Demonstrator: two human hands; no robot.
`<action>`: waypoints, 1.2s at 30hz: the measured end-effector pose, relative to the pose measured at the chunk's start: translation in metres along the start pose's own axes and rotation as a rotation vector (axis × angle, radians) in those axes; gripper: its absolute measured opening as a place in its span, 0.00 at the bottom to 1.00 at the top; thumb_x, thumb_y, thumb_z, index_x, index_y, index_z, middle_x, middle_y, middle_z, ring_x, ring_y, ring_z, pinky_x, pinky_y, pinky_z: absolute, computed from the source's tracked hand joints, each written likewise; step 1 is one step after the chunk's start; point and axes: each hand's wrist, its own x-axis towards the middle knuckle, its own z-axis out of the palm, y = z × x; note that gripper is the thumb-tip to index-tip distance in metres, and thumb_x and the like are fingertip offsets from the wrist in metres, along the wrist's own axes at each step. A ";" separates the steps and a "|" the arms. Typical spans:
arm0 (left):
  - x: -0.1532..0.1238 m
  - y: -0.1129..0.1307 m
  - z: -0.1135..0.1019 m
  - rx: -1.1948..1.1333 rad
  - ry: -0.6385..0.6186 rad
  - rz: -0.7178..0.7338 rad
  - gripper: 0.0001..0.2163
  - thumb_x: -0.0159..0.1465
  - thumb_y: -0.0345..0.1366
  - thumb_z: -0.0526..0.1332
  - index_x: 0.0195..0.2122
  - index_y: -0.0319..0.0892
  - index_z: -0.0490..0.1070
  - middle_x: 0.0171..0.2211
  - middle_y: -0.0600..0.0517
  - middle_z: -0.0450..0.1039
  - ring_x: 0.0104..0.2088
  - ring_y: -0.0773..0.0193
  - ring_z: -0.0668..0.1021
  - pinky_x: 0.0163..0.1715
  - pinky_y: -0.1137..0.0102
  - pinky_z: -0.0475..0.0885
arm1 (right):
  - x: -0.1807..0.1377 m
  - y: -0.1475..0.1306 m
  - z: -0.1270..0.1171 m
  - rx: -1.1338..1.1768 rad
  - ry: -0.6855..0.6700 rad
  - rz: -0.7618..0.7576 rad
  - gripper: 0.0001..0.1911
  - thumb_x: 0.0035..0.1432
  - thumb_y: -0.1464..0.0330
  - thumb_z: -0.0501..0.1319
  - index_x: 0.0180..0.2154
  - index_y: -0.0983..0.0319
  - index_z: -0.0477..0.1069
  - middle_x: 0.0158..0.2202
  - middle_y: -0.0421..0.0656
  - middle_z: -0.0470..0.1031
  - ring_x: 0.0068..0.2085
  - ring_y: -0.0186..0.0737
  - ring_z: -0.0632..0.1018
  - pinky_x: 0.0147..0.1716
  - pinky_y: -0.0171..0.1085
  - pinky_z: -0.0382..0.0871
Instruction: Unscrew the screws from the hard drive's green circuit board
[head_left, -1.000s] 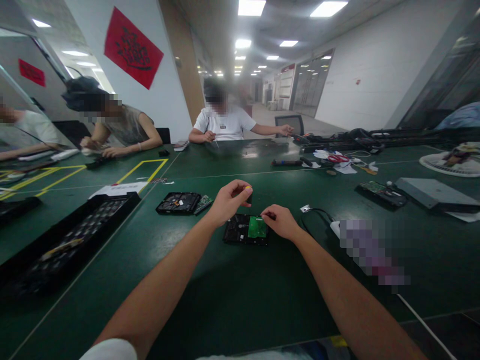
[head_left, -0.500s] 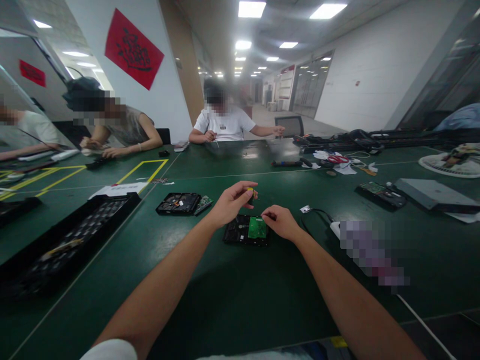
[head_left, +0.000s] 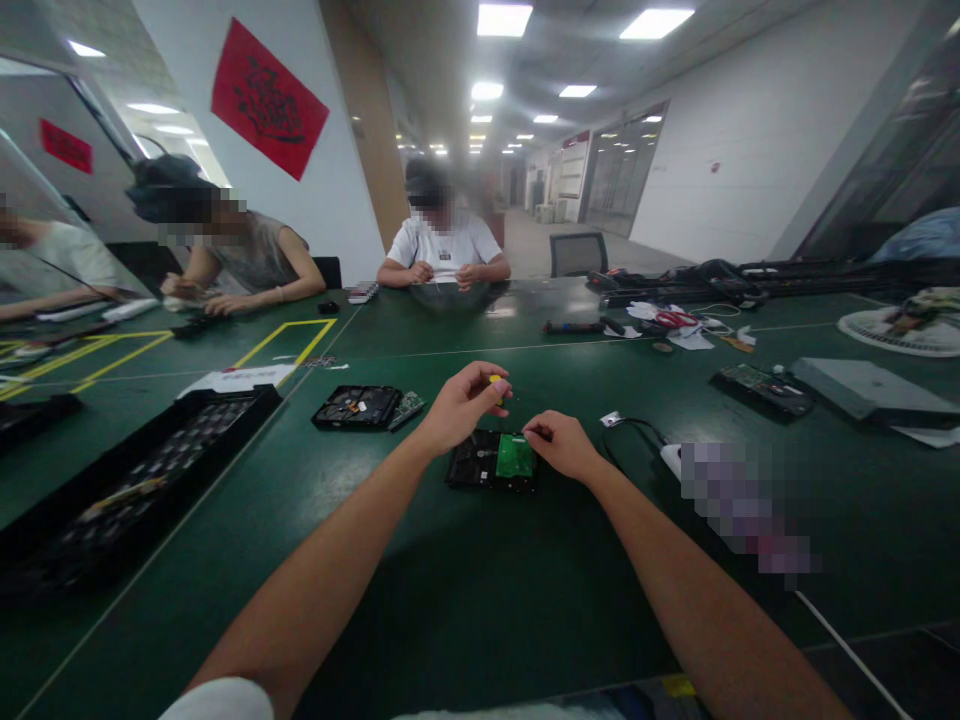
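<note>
In front of me a black hard drive (head_left: 472,468) lies flat on the green table, with a green circuit board (head_left: 514,456) on its right part. Above the drive's far edge is my left hand (head_left: 463,405), its fingers closed around a small screwdriver with a yellow handle (head_left: 496,388); its shaft is mostly hidden. My right hand (head_left: 561,440) is at the drive's far right corner, thumb and fingers pinched on that corner. Left of the drive lie another opened hard drive (head_left: 356,407) and a loose circuit board (head_left: 407,409).
A long black tray (head_left: 172,460) with parts stands at left. To the right are a white power strip (head_left: 670,458) with a cable, another hard drive (head_left: 761,388) and a grey metal case (head_left: 874,388). Several people sit at the far side, one person (head_left: 444,250) straight across.
The yellow screwdriver handle has turned slightly in my left fingers. My right hand stays in place. The person across has brought both hands together.
</note>
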 end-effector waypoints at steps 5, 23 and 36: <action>0.000 0.001 0.000 0.002 0.011 -0.018 0.18 0.64 0.47 0.63 0.48 0.40 0.73 0.41 0.47 0.74 0.42 0.61 0.76 0.39 0.63 0.81 | 0.000 -0.001 -0.001 0.012 -0.003 -0.012 0.06 0.61 0.68 0.61 0.36 0.59 0.78 0.33 0.42 0.75 0.33 0.35 0.73 0.34 0.35 0.65; 0.001 0.001 -0.005 0.244 -0.029 0.094 0.16 0.66 0.44 0.60 0.50 0.42 0.72 0.44 0.46 0.73 0.42 0.61 0.76 0.31 0.70 0.79 | -0.001 0.001 -0.002 -0.002 -0.015 -0.007 0.06 0.61 0.68 0.61 0.36 0.58 0.78 0.34 0.41 0.75 0.33 0.35 0.73 0.34 0.35 0.65; 0.001 0.000 0.000 0.120 0.024 0.048 0.16 0.65 0.43 0.63 0.49 0.40 0.68 0.39 0.48 0.75 0.40 0.63 0.78 0.35 0.67 0.80 | 0.000 0.003 0.000 0.002 -0.009 -0.009 0.07 0.61 0.67 0.61 0.36 0.59 0.78 0.33 0.41 0.75 0.32 0.35 0.72 0.34 0.35 0.64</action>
